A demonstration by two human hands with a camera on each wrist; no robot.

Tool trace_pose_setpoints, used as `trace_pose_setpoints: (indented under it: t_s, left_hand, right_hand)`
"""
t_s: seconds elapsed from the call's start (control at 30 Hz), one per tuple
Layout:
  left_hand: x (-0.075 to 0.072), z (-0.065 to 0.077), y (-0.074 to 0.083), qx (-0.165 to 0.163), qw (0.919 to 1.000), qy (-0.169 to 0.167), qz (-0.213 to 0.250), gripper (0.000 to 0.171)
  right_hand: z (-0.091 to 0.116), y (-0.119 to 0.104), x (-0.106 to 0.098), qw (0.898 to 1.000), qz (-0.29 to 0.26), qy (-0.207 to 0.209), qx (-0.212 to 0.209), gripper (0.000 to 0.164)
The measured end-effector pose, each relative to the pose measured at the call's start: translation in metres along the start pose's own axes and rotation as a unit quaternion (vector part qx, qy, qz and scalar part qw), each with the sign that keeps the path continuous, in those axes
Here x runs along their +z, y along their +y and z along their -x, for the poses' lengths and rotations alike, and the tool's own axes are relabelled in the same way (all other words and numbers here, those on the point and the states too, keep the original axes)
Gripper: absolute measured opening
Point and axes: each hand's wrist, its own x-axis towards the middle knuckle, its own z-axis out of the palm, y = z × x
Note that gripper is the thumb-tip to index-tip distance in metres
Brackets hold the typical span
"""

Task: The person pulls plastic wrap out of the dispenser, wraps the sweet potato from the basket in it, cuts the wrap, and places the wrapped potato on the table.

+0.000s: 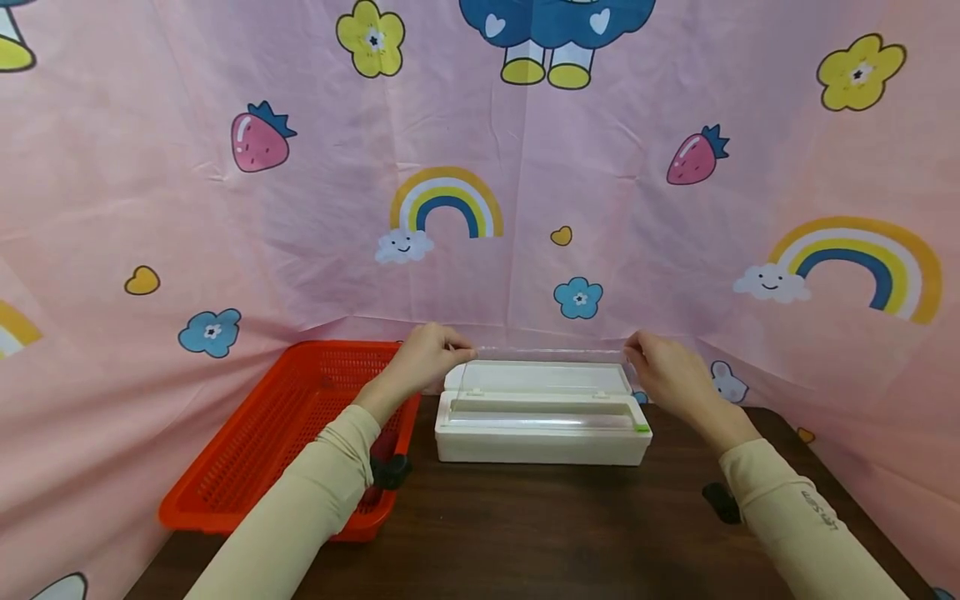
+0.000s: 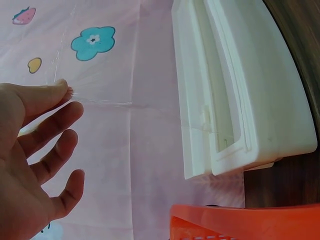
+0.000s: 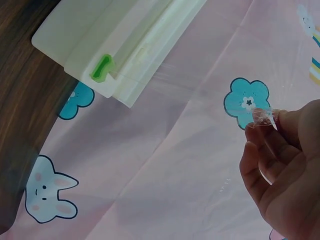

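Note:
A white cling film dispenser (image 1: pixel 542 446) lies on the table with its lid (image 1: pixel 540 377) tipped back and a clear roll inside. From it a sheet of transparent cling film (image 2: pixel 107 102) stretches upward, its top edge running between both hands. My left hand (image 1: pixel 427 358) pinches one corner between thumb and forefinger, the other fingers spread in the left wrist view. Bunched film shows at the fingertips of my right hand (image 3: pixel 280 160), which pinches the opposite corner. A green slider (image 3: pixel 102 68) sits at the dispenser's right end.
An orange plastic basket (image 1: pixel 225 450) stands left of the dispenser, under my left forearm, with a dark red thing partly hidden at its near right side. Behind everything hangs a pink printed cloth (image 1: pixel 322 208). The brown wooden table (image 1: pixel 540 533) extends in front.

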Motion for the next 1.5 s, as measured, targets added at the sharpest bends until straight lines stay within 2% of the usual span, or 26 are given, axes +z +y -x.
trace_pose_setpoints:
  t_s: [0.27,0.67,1.0,1.5]
  left_hand:
    - [-0.004,0.000,0.005,-0.002,0.9999,0.002,0.017,0.018]
    - [-0.009,0.001,0.012,-0.002,0.9997,0.014,0.018,0.019]
    - [-0.013,0.000,0.012,-0.009,0.9993,0.026,0.027,0.019]
    - [-0.021,0.001,0.022,-0.007,0.9987,0.037,0.034,0.020]
  right_hand:
    - [-0.002,-0.001,-0.005,1.000,0.005,0.006,0.007,0.017]
    - [-0.004,-0.004,-0.014,1.000,-0.001,-0.001,0.022,0.022]
    - [-0.005,-0.007,-0.018,1.000,-0.002,0.015,0.012,0.019]
    - [-0.005,-0.010,-0.030,1.000,-0.001,0.023,0.009,0.020]
